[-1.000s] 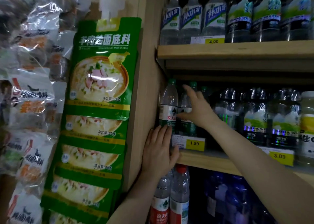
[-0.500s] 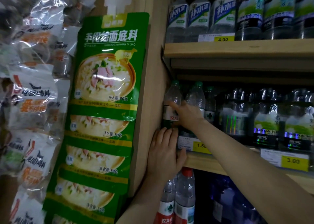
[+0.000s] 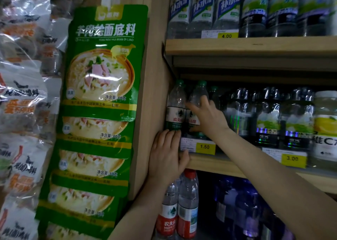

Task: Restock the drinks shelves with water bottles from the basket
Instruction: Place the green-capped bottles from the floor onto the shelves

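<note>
Two clear water bottles with green caps stand at the left end of the middle shelf (image 3: 218, 164). The first bottle (image 3: 175, 110) is against the wooden upright. My right hand (image 3: 207, 119) wraps the second bottle (image 3: 197, 95), with the thumb low on its label and the index finger stretched toward the first bottle. My left hand (image 3: 166, 156) lies flat on the shelf's front corner, fingers apart, thumb hooked under the edge, next to the 1.50 price tag (image 3: 204, 146). The basket is not in view.
Dark soda water bottles (image 3: 268, 116) fill the middle shelf to the right. Red-capped water bottles (image 3: 187, 203) stand on the shelf below, blue-labelled bottles (image 3: 202, 8) on the shelf above. Green soup sachets (image 3: 102, 94) and snack bags (image 3: 20, 103) hang to the left.
My right hand has shifted from the first bottle's label to the second bottle and closed around it. My left hand has stayed on the shelf corner.
</note>
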Motion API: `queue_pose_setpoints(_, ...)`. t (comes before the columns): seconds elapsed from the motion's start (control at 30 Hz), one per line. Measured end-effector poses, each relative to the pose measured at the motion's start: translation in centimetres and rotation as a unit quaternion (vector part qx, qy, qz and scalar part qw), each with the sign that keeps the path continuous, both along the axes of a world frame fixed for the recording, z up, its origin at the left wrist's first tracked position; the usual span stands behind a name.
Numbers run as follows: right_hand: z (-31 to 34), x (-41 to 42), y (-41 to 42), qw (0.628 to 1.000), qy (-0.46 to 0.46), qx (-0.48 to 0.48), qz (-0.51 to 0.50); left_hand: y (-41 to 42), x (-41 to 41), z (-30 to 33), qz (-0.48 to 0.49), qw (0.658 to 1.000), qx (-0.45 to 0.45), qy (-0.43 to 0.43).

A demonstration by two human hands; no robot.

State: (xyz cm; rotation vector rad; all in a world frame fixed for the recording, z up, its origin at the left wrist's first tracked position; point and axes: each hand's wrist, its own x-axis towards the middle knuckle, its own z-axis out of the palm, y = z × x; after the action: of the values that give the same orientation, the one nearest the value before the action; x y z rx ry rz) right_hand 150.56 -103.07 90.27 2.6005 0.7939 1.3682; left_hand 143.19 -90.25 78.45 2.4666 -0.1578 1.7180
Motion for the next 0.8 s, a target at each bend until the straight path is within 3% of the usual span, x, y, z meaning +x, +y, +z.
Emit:
queue_pose_setpoints(0.2,-0.3,0.1,0.2,0.996,0.087,0.033,0.0,0.0,-0.1,0.0,0.004,1.0,0.006,0.001)
queue_pose_setpoints(0.47,0.0,0.8,2.0,0.996,0.087,0.011,-0.013,0.1,0.2,-0.1,0.002,1.0,0.012,-0.015)
queue_pose_setpoints(0.7,0.1,-0.9,-0.6,0.986,0.153,0.007,0.064,0.4,0.5,0.0,0.001,1.0,0.013,-0.006)
queue_pose_setpoints(0.8,-1.1,-4.7,-3.7,0.989,0.113,0.02,0.095,0.0,-0.5,0.3,0.003,1.0,0.012,0.017)
